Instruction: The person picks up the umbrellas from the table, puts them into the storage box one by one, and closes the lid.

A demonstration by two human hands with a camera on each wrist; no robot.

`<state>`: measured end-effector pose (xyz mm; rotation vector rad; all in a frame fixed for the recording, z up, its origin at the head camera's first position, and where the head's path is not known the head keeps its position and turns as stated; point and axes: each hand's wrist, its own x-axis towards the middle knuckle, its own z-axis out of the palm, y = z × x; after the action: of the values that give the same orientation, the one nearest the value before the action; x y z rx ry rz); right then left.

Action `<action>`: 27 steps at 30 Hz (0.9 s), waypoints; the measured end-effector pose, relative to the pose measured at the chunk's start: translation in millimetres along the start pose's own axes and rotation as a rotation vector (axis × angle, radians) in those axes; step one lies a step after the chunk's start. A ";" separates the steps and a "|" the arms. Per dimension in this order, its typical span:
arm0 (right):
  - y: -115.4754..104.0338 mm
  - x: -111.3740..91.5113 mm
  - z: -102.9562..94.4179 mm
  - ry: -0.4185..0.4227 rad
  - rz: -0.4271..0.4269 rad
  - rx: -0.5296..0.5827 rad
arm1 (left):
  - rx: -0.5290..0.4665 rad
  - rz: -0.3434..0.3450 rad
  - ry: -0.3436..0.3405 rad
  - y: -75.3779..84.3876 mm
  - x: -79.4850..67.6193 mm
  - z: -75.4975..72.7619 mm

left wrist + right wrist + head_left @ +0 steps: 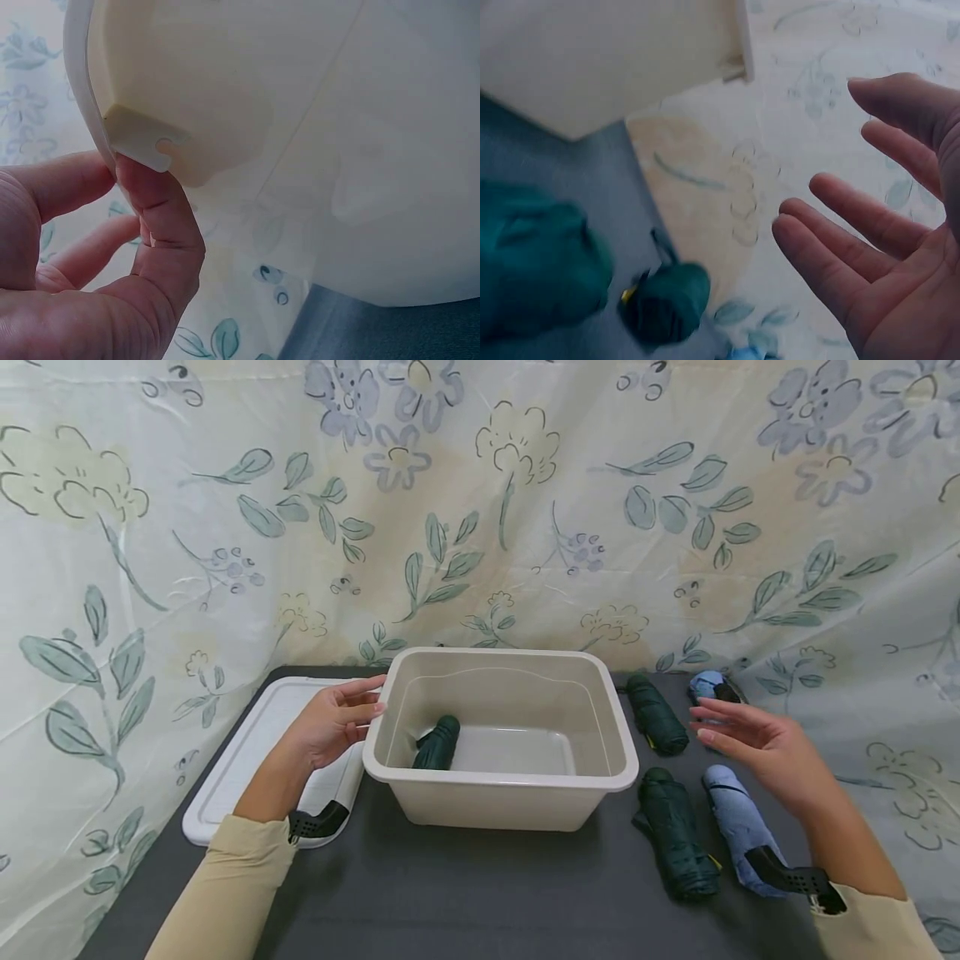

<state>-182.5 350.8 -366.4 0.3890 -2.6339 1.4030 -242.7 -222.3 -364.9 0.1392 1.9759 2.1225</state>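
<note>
Tub rim (500, 779) in pinch of left hand (333, 720); right hand (767, 747), fingers apart, near umbrellas (657, 714).

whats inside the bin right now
One rolled green umbrella shows in the bin, toward the left, with bare floor beside it. The bin's near side covers the umbrella's lower end and the closest strip inside.

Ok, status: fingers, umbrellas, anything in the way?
Left fingers hold bin by rim; right fingers empty. One green umbrella inside; two green, two blue outside. Lid off; nothing over bin.
</note>
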 end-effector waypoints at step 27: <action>82.3 -46.0 -17.2 -0.125 0.325 -0.288 | -0.042 -0.009 -0.011 2.7 4.8 1.6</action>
<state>-162.1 416.5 -433.1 0.0143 -3.0512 1.0724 -247.3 -219.7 -362.6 0.1339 1.9204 2.1517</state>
